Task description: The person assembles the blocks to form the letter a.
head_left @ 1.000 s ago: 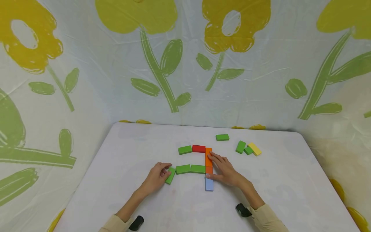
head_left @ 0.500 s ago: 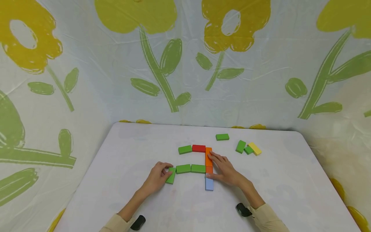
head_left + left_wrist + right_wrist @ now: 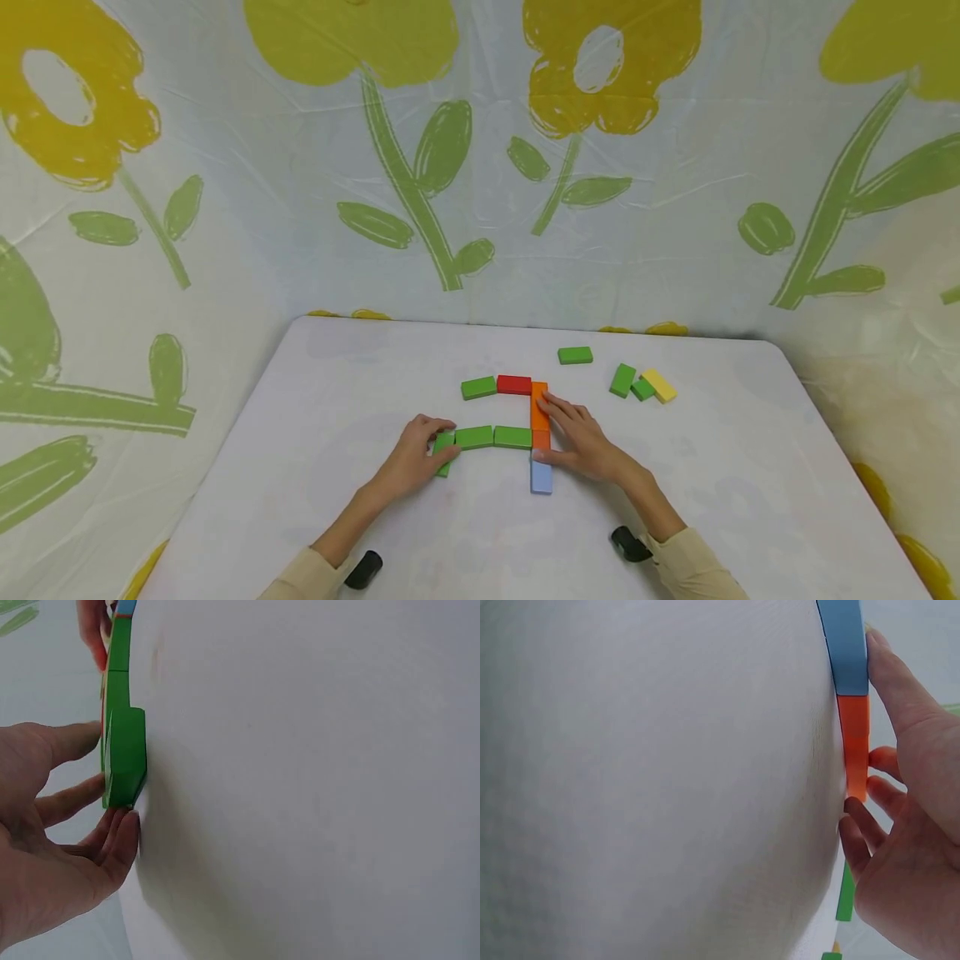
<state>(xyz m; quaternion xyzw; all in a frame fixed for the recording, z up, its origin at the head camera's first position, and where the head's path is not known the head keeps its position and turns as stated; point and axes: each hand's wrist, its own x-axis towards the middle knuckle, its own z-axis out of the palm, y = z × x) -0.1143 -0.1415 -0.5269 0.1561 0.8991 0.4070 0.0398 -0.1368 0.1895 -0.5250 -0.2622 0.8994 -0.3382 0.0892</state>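
In the head view my left hand (image 3: 408,460) is at the left end of a row of green blocks. It holds the end green block (image 3: 443,442), which stands nearly crosswise to the row and is partly covered by the thumb. The left wrist view shows thumb and fingertips around this block. Two more green blocks (image 3: 475,437) run right to an orange block (image 3: 541,438). My right hand (image 3: 588,446) touches the long orange block (image 3: 538,408) with its fingertips, while the thumb rests by the joint with the light blue block (image 3: 541,477).
Behind the row lie a green block (image 3: 479,387) and a red block (image 3: 514,384) meeting the orange one. Farther back is a lone green block (image 3: 575,356). At right, a yellow block (image 3: 659,386) lies beside green ones (image 3: 622,380). All are on a white table (image 3: 375,367).
My left hand has shifted slightly right, turning the end green block more upright in view, and its thumb now lies across the block. The right hand stays put.
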